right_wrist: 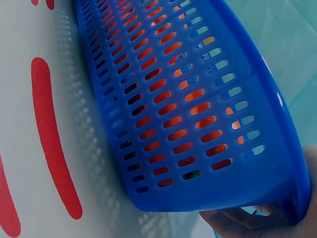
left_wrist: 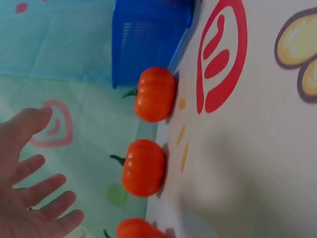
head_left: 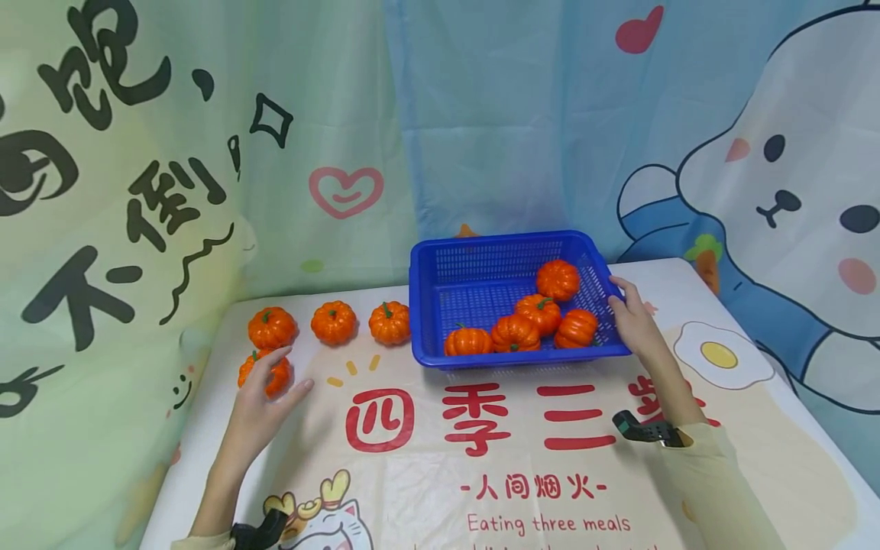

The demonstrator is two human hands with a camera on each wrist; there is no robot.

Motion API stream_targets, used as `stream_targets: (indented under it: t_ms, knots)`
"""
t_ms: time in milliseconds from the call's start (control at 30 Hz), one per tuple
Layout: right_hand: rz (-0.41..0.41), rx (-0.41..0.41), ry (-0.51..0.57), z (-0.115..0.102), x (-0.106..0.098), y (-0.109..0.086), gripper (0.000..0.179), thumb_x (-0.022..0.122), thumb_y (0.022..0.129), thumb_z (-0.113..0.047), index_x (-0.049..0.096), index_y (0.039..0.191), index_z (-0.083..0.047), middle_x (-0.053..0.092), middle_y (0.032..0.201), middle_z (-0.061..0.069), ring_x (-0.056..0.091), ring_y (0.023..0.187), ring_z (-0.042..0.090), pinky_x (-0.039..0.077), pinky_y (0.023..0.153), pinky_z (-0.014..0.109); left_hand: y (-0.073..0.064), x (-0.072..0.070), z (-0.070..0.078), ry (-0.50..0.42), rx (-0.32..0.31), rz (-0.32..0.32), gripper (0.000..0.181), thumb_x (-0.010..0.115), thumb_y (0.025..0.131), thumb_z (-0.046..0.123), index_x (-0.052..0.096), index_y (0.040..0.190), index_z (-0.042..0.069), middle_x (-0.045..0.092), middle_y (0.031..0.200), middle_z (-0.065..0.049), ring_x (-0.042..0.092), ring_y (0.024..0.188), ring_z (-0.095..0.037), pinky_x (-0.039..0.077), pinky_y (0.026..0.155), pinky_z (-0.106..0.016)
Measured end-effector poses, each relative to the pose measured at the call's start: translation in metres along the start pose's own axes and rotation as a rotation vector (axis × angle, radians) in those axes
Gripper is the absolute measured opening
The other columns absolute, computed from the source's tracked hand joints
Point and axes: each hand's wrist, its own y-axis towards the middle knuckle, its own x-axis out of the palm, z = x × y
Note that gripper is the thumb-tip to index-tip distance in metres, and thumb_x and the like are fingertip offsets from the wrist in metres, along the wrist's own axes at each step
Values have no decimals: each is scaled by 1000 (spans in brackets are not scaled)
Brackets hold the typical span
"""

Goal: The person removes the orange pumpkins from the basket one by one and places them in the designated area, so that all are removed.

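My right hand grips the right end of a blue plastic basket; in the right wrist view its fingers curl under the basket's rim. Several small orange pumpkins lie inside, mostly toward the right, one of them a pumpkin near the back. My left hand is spread and holds nothing. It partly covers a pumpkin at the table's left. Behind that one, a row of three runs toward the basket: a left pumpkin, a middle pumpkin and a right pumpkin beside the basket wall.
A white table with a printed cloth lies under everything, showing red characters and a cartoon cat. Behind it hangs a printed curtain, which also runs down the left side. Each wrist wears a black strap.
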Motion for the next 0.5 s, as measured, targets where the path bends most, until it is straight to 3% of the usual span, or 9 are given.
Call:
stream_targets:
  t_ms: [200,500]
  knots:
    - [-2,1,-2,-1,-1,-1,57,17,105,-37,2,157,-19,12,159,28,24,138,56,22,105,77,5,9,10,-17,55,-28,65,76,84,18,46,140,5,50,141,-18,48,129,-38,45,102,-57]
    - [-1,2,6,-2,0,-2,57,17,105,-36,2,157,-19,12,159,28,24,138,56,21,105,77,31,25,50,-135,131,-174,65,76,84,23,46,140,8,51,141,-14,50,129,-32,45,105,-53]
